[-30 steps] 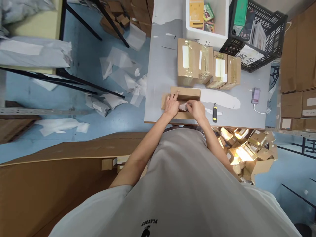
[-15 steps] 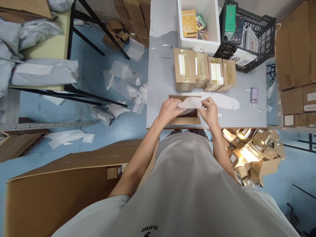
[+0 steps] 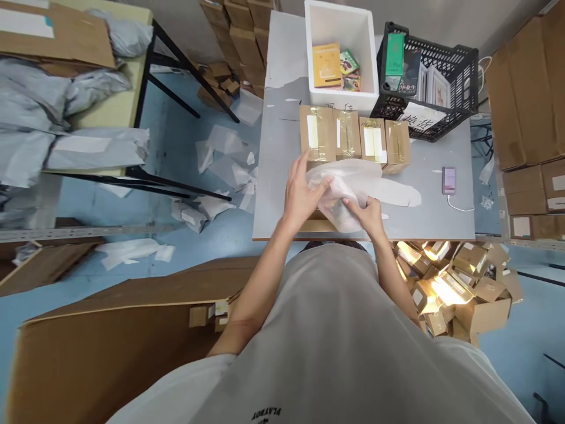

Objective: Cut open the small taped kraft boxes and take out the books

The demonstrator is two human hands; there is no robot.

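A crumpled sheet of white, translucent packing foam (image 3: 348, 176) is spread out in front of me above the table's near edge. My left hand (image 3: 301, 191) lies along its left side, fingers stretched and apart, thumb touching the sheet. From the right, my right hand (image 3: 369, 217) pinches the lower part of the foam between thumb and fingers. Whether something lies within the folds I cannot make out. Under the foam is an open cardboard box (image 3: 318, 225), mostly hidden, with its near flap showing.
Several taped cartons (image 3: 318, 135) stand in a row beyond the foam. Behind them are a white foam bin (image 3: 344, 103) with booklets and a black crate (image 3: 454, 112). A phone (image 3: 449, 180) lies at the right. Small boxes (image 3: 477, 282) are heaped on the floor.
The foam, earlier a narrow strip over the box, is now opened out wider. My left hand has moved up and opened its fingers; my right hand has shifted down. The view has tilted slightly.
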